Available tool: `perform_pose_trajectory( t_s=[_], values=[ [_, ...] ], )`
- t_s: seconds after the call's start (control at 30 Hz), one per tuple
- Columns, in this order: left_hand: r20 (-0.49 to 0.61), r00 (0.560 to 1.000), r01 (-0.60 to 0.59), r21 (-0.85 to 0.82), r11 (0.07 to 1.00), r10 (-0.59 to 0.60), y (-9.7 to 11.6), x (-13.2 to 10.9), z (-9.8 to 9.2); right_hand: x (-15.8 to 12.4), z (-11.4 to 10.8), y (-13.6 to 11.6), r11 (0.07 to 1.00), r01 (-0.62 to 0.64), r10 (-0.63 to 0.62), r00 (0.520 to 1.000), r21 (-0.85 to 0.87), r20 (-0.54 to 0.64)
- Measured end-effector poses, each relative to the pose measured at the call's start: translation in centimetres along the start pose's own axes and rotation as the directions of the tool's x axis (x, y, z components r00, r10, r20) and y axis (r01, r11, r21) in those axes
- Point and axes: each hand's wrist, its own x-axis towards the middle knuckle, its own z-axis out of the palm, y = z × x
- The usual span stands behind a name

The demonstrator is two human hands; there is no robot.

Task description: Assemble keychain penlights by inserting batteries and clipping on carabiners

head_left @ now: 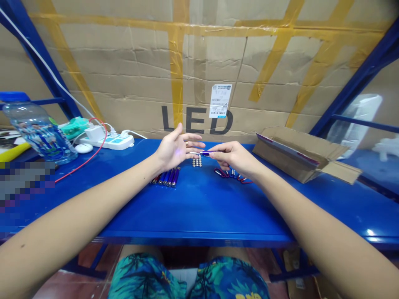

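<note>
My right hand (pixel 234 158) is pinched on a small blue pen-shaped light (pixel 202 153), its tip aimed at my left hand (pixel 176 148). That left hand is held up with the palm facing the light and the fingers spread; a faint violet glow shows on the palm. Below the left hand lies a row of several blue tubes (pixel 166 177) on the blue table (pixel 199 203). Between the hands stands a small cluster of silver button cells (pixel 197 162). Under my right hand lie several small caps with red loops (pixel 232 174).
An open cardboard box (pixel 299 153) lies at the right. At the left stand a water bottle (pixel 39 131), a white power strip (pixel 107 141) with a red cable, and a white mouse (pixel 83 148). A cardboard wall marked LED closes the back.
</note>
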Motion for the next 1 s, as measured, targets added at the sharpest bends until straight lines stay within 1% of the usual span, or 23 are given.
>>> perform_pose_trajectory(
  t_s=[0.1,0.2,0.33,0.53,0.83,0.9,1.0],
  values=[
    [-0.023,0.999,0.037,-0.077,0.996,-0.039,-0.12,-0.04,0.02,-0.02,0.02,-0.13,1.0,-0.016,0.016,1.0,0.004,0.01],
    [-0.03,0.998,0.059,-0.097,0.994,-0.062,-0.18,-0.07,0.06,-0.02,-0.01,-0.19,1.0,-0.012,0.012,1.0,0.019,0.001],
    [-0.006,0.999,0.035,-0.032,0.999,-0.035,-0.23,-0.1,0.11,0.03,-0.1,-0.1,0.998,-0.01,0.009,1.0,0.058,0.017],
    [-0.009,1.0,0.015,0.022,1.0,-0.015,-0.13,-0.16,0.29,0.14,-0.23,0.25,1.0,0.02,-0.019,0.999,-0.023,0.042],
    [0.021,1.0,0.005,0.101,0.995,-0.007,0.06,-0.18,0.51,0.1,-0.26,0.03,0.995,0.057,-0.058,0.998,-0.081,-0.007],
    [0.032,0.999,0.013,0.086,0.996,-0.016,0.04,-0.18,0.51,0.12,-0.35,0.09,0.995,0.06,-0.06,0.998,-0.073,0.009],
    [0.044,0.998,0.052,-0.005,0.999,-0.052,0.08,-0.18,0.51,0.18,-0.45,0.2,0.996,0.053,-0.051,0.998,-0.078,0.029]
  ],
)
